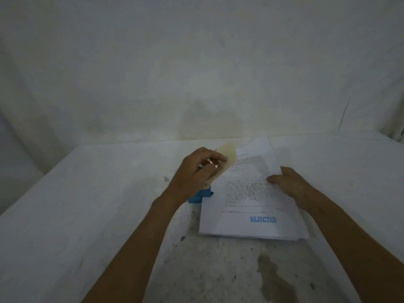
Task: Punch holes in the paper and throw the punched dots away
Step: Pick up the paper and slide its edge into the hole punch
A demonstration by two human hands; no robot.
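Head view, looking down on a white cloth-covered table (87,215) against a pale wall (196,62).

No open container in sight; only a blue hole punch (200,196) at frame centre, mostly hidden under the left hand, its contents not visible.

Stack of paper (251,200) lying just right of centre, printed text on the top sheet and a blue REJECTED stamp (263,219) near its lower edge. Left edge of the stack touching or tucked into the blue punch; which, cannot tell. Far corner of the sheets reaching almost to the table's back edge.

Left hand (194,173) at centre, fingers curled and pinching a yellowish translucent piece (225,160), raised above the punch and overlapping the paper's upper left corner. Right hand (290,182) right of centre, fingers loosely spread and pressing flat on the paper's right edge, gripping nothing.

Wide bare cloth on the left and far right of the frame. Brownish stain (273,278) and scattered dark specks on the cloth in the lower centre, between the two forearms, just below the stack.
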